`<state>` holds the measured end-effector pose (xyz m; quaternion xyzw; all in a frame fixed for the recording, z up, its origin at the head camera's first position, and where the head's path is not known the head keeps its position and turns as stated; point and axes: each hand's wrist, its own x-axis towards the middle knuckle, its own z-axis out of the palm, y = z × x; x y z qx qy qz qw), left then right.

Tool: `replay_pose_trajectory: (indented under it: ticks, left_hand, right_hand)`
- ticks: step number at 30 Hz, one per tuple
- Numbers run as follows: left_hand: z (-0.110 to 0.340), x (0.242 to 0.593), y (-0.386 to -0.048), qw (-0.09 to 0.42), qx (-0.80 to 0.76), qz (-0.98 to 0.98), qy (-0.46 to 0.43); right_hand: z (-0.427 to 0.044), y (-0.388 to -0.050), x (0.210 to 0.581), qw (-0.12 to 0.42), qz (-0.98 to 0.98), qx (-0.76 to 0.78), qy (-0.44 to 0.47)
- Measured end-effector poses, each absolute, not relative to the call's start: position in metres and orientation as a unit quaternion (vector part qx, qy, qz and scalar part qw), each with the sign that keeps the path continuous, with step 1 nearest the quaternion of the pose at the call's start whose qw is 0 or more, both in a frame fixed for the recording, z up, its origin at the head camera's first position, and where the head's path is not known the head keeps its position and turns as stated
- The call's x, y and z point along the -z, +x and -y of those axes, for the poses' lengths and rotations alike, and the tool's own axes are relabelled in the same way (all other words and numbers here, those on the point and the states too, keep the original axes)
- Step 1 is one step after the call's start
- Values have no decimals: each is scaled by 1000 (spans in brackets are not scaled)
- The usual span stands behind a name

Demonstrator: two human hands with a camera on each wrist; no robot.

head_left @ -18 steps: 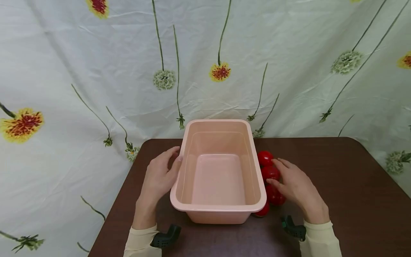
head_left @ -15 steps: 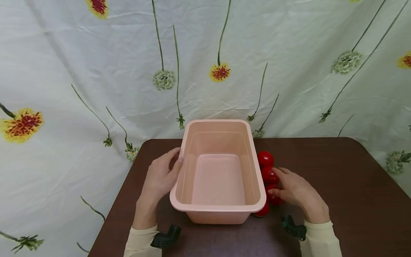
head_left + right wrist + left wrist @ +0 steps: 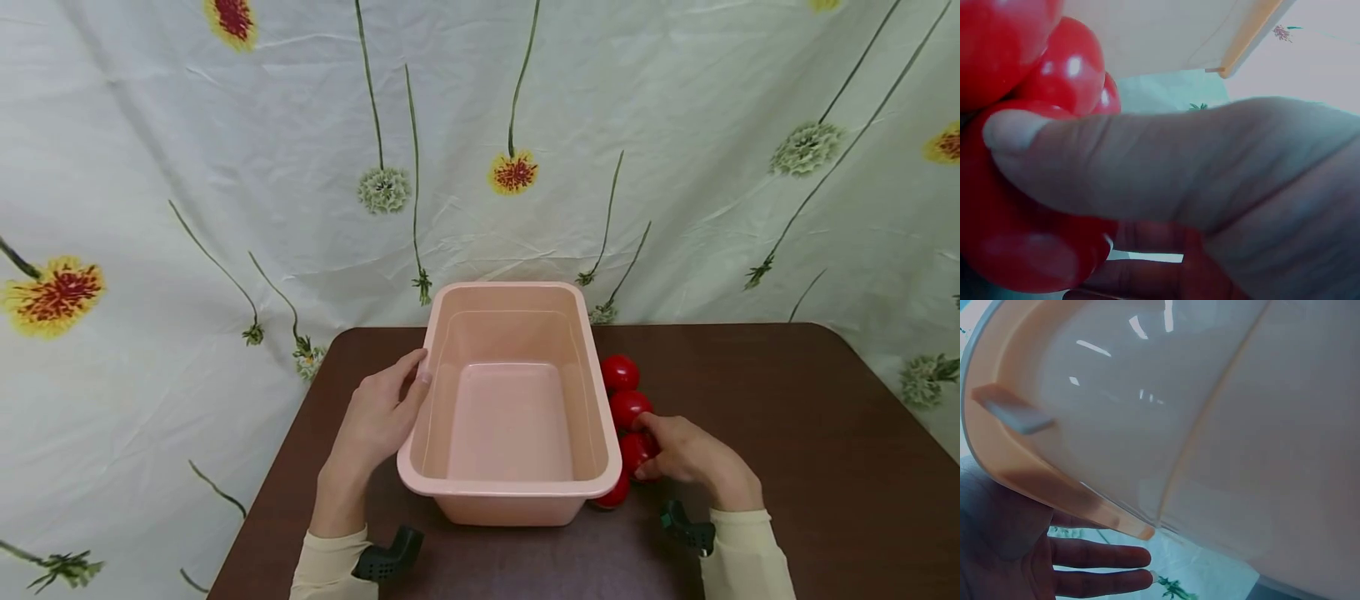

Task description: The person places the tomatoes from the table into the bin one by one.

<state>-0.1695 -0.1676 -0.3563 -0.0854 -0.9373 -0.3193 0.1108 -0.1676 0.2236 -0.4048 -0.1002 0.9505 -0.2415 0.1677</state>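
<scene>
A pink plastic basin (image 3: 510, 487) stands upright on the table with nothing inside. My left hand (image 3: 375, 421) touches its left rim, thumb near the top edge. In the left wrist view, straight fingers (image 3: 1100, 555) extend below the rim, beside the basin's outer wall. Several glossy red balls, tomato-like in look, line the basin's right side. My right hand (image 3: 693, 458) grips the third one from the back, a red ball (image 3: 636, 450). The right wrist view has the thumb (image 3: 1116, 165) across this ball, with fingers on its far side.
Behind the held one are two more red balls (image 3: 619, 372), and another red ball (image 3: 613, 493) lies in front, partly under the rim. A dark brown table (image 3: 840, 450) carries everything. A flower-printed white cloth (image 3: 465, 108) hangs behind its far edge.
My right hand has come down and toward the front along the row, and its thumb and fingers have closed around a red ball. The left hand has barely shifted at the rim.
</scene>
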Motion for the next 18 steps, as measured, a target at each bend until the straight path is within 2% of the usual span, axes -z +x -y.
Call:
replay_pose_trajectory:
  ticks: [7,18]
  left_hand:
    - [166,356,-169,109,321,937,-85]
    - [166,356,-169,113,315,938,-85]
  right_hand:
    - [-226,-170,408,186,-943,258,-99]
    - [-226,-168,406,184,-943,258,-104]
